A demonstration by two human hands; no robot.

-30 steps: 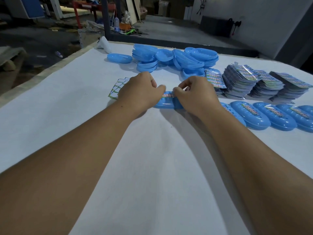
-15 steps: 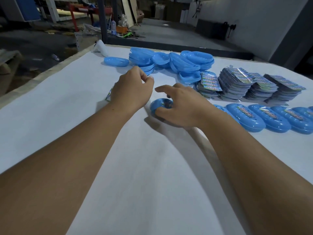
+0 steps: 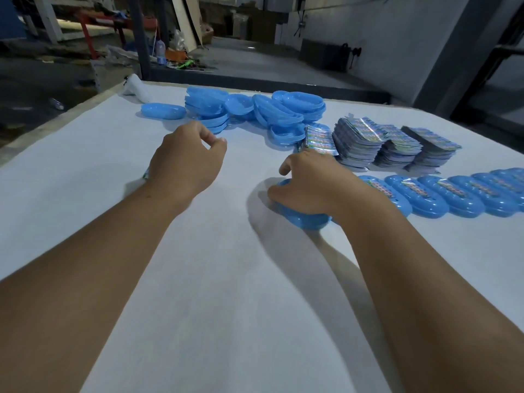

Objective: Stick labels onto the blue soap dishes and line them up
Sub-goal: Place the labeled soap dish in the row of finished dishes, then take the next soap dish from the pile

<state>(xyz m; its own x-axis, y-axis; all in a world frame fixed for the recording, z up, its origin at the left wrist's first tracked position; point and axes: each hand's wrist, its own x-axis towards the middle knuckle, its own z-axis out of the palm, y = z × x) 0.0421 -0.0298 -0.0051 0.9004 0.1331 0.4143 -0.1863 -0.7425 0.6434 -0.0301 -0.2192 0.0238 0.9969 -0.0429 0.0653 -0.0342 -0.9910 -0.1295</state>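
Dish on its way to the row

Head view. Dish (image 3: 304, 218) in hand: the right hand (image 3: 314, 182) lies over a blue soap dish on the white desk (image 3: 226, 307), fingers curled down round its edges and grasping it, so most of the dish is hidden and any label on it cannot be seen. It sits near the middle of the desk, just left of the row of labelled dishes (image 3: 442, 198). What shows of the dish suggests a long axis running from far-left to near-right, skewed against the row, whose dishes lie side by side with their long axes running away from the person and tilted left.

The step in hand looks like the lining-up: the dish is likely being slid to the left end of the row. The next move calls for turning it parallel with its neighbours and setting it snug beside the last one without knocking that one askew.

The left hand (image 3: 187, 160) hovers above the desk, well apart from the dish, fingers loosely curled with thumb and forefinger near each other; whether anything is pinched there I cannot tell. Just under its wrist a corner of a label sheet (image 3: 146, 175) peeks out. Beyond lie the heap of bare dishes (image 3: 255, 109) and the stacks of labels (image 3: 391, 146), so plenty of work remains.
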